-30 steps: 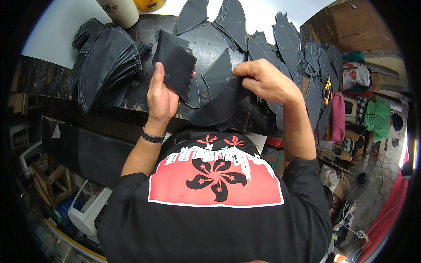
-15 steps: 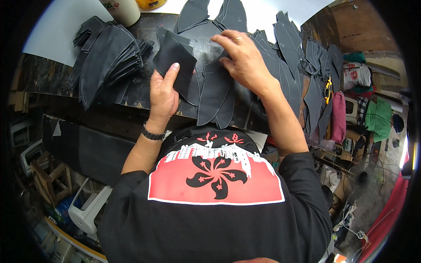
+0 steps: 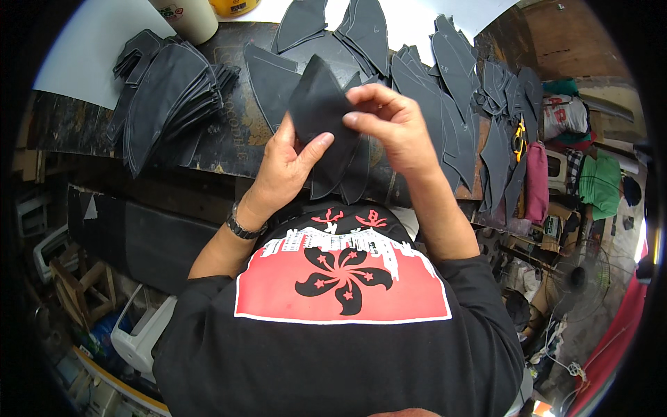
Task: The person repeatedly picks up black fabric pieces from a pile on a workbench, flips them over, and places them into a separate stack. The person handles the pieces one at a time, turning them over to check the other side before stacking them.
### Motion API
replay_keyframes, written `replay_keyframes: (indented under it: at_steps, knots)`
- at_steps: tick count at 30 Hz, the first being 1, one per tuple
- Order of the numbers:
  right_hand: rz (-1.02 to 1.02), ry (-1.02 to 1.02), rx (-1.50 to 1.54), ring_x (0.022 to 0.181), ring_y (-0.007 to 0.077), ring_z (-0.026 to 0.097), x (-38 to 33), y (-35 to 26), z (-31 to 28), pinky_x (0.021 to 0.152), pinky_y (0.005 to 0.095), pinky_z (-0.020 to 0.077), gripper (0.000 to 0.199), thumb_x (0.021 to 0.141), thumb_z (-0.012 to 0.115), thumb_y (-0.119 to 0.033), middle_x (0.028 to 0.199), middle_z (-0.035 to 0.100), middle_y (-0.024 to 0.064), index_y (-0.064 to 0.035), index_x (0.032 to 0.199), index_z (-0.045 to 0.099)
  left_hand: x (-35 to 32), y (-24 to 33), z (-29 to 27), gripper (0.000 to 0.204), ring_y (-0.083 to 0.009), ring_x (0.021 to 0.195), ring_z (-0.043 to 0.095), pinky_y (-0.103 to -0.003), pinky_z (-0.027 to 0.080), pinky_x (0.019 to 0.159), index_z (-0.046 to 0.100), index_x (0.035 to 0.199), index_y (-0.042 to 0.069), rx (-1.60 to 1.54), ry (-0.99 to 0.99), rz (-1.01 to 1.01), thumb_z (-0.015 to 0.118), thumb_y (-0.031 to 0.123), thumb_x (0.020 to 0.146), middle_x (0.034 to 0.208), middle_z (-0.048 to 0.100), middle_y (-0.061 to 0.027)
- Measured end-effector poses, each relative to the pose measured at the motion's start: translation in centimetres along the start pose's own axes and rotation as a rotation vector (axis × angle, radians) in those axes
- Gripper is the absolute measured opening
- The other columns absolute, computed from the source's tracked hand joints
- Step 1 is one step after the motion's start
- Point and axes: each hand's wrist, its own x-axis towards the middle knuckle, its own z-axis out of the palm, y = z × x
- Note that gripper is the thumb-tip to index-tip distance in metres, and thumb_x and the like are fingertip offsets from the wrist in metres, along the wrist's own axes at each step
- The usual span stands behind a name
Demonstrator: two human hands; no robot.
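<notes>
A pointed, black leather-like piece (image 3: 318,97) is held up over the near part of the workbench. My left hand (image 3: 286,167) grips it low down, thumb on its face and fingers behind. With thumb and forefinger, my right hand (image 3: 397,128) pinches its right edge. Beneath the hands lie more dark cut pieces (image 3: 332,172), partly hidden and reaching the bench's near edge. Just left of the held piece, a curved cut piece (image 3: 267,83) rests flat on the bench.
A thick fanned stack of black pieces (image 3: 170,104) stands to the left, with overlapping piles (image 3: 451,125) to the right. Yellow-handled scissors (image 3: 518,141) lie by a pink cloth (image 3: 536,182). A cream container (image 3: 191,19) and a yellow tub (image 3: 235,5) stand at the back.
My left hand has carried the black piece to the right. My right hand, earlier apart from it with fingers spread, has come to its edge and closed there.
</notes>
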Motion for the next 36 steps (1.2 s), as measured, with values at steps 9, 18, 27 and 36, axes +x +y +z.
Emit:
replay_keyframes:
  at_steps: [9, 18, 27, 36]
  knots:
    - [-0.193, 0.273, 0.15, 0.076, 0.0055, 0.064, 1.9, -3.1, -5.2, 0.063, 0.0189, 0.0496, 0.021, 0.092, 0.067, -0.005, 0.096, 0.068, 0.0, -0.005, 0.113, 0.065, -1.8, 3.0, -0.7, 0.069, -0.0277, 0.11, 0.063, -0.035, 0.054, 0.081, 0.041, 0.148, 0.004, 0.635, -0.208, -0.011, 0.073, 0.017, 0.088, 0.139, 0.052, -0.0195]
    - [-0.092, -0.313, -0.364, 0.095, 0.0146, 0.061, 1.4, -7.9, -4.9, 0.088, 0.0247, 0.0458, 0.039, 0.072, 0.047, 0.011, 0.102, 0.066, 0.0033, 0.0024, 0.104, 0.067, -2.1, 1.7, -0.7, 0.061, -0.0223, 0.116, 0.061, -0.029, 0.054, 0.089, 0.039, 0.15, 0.005, 0.309, -0.215, -0.082, 0.06, 0.0, 0.094, 0.138, 0.052, -0.0159]
    - [-0.41, -0.507, -1.46, 0.111, 0.0275, 0.058, 3.6, -1.5, 1.1, 0.108, 0.0472, 0.0348, 0.017, 0.075, 0.062, 0.004, 0.106, 0.066, 0.0084, -0.0071, 0.087, 0.066, -0.4, 1.9, -1.7, 0.058, -0.0166, 0.109, 0.065, -0.026, 0.052, 0.088, 0.042, 0.149, 0.006, 0.506, -0.028, 0.016, 0.055, -0.007, 0.093, 0.128, 0.059, -0.0131]
    - [-0.107, 0.187, -1.057, 0.105, 0.0365, 0.061, -2.4, 0.3, 0.0, 0.088, 0.0432, 0.0507, 0.036, 0.086, 0.071, -0.014, 0.114, 0.062, 0.0185, -0.0043, 0.119, 0.062, 2.2, 0.8, -1.3, 0.065, -0.0333, 0.109, 0.061, -0.04, 0.048, 0.095, 0.051, 0.14, 0.003, 1.028, -0.061, 0.286, 0.077, 0.012, 0.081, 0.124, 0.063, -0.0175]
